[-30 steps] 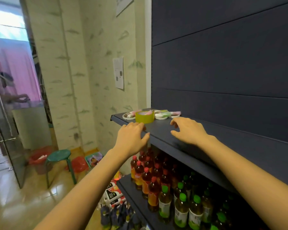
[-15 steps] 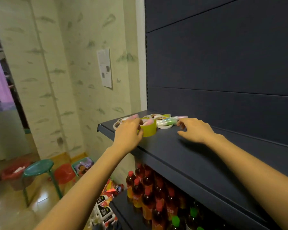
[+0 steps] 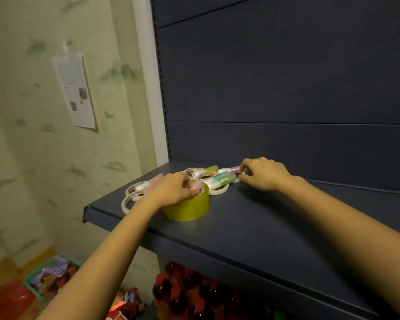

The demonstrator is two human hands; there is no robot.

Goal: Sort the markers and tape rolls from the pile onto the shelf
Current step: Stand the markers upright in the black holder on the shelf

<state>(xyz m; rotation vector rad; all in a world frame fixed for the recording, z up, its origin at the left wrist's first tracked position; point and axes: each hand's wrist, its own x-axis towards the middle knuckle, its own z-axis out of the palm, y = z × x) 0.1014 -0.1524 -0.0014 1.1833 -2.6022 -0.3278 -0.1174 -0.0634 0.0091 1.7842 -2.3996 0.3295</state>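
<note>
Both in the pile at the far left of the shelf point(image 3: 252, 218). Left hand point(image 3: 173, 189) pinching a pink marker point(image 3: 197, 186) atop the yellow tape roll point(image 3: 189, 205); right hand point(image 3: 262, 173) nipping another marker point(image 3: 234, 168). Best lifted straight up, clear of the white tape rolls point(image 3: 134, 195).

Dark blue shelf point(image 3: 252, 229), flat board with a raised front lip, dark panelled back; all items grouped at its far left end. Contents: one wide yellow tape roll point(image 3: 189, 207) standing flat, nearest the front; thin white tape rolls point(image 3: 134, 196) lying flat to its left and behind it; pastel markers point(image 3: 224, 180) lying across the far rolls.
</note>
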